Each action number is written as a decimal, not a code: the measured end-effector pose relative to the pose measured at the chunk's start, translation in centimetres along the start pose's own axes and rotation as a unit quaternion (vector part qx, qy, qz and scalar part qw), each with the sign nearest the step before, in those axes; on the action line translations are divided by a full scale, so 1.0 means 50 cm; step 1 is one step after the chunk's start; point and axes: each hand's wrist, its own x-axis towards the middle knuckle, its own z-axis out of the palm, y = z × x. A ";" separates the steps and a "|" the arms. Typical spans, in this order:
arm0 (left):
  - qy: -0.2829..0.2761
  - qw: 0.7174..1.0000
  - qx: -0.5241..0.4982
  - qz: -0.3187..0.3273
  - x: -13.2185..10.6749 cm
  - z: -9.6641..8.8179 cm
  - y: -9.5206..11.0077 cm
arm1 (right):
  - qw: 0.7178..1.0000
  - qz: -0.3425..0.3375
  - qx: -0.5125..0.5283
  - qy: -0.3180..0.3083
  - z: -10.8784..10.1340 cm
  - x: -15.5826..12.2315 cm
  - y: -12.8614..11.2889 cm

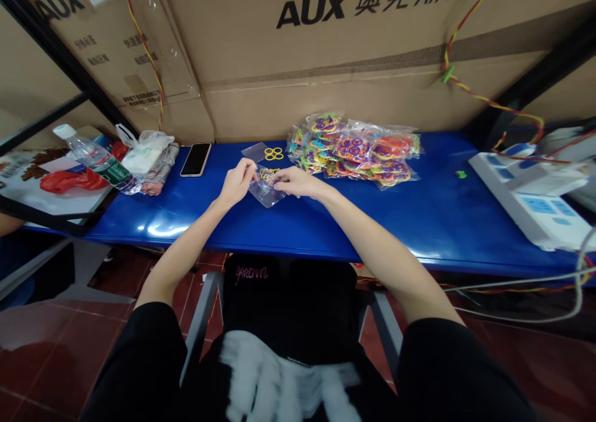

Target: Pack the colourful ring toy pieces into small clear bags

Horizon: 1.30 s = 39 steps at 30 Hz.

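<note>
My left hand (pixel 238 183) pinches the upper left part of a clear plastic bag (pixel 267 196) above the blue table. From the other side, my right hand (pixel 292 181) has its fingers closed at the bag's opening. Small yellow pieces (pixel 266 174) show between the hands, partly covered by fingers and plastic; whether they are inside the bag I cannot tell. Just beyond them lies a yellow piece made of joined rings (pixel 274 154). Another flat clear bag (pixel 254 151) rests beside it on the left.
A pile of clear bags with colourful plastic pieces (pixel 356 149) lies right of my hands. Left are a phone (pixel 196 159) and a water bottle (pixel 100 159). A white device with blue panels (pixel 531 195) stands at right. Cardboard (pixel 326 87) backs the blue table (pixel 298 229).
</note>
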 end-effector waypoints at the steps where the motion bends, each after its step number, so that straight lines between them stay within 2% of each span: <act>1: 0.002 1.000 0.021 0.011 -0.001 0.000 0.003 | 1.000 0.012 -0.006 0.013 0.004 0.002 -0.003; 8: 0.016 0.967 0.226 0.113 -0.007 0.005 0.010 | 0.989 0.062 0.128 0.033 0.010 -0.007 -0.033; 17: -0.012 0.955 0.243 0.170 -0.019 0.026 0.018 | 0.992 0.063 0.087 0.068 0.052 0.019 -0.011; 22: -0.053 0.973 0.181 0.131 -0.017 0.015 0.018 | 0.985 0.051 0.146 0.080 0.052 0.023 -0.006; 28: -0.083 0.994 0.034 0.054 -0.007 0.000 0.014 | 0.972 0.006 0.218 0.089 0.036 0.021 0.005; 35: -0.076 0.997 -0.002 0.004 0.001 -0.012 0.011 | 0.977 -0.033 0.207 0.034 0.026 0.018 0.017; 39: -0.140 0.983 -0.106 -0.050 -0.001 -0.016 0.012 | 0.983 -0.062 0.163 -0.050 0.005 0.005 0.018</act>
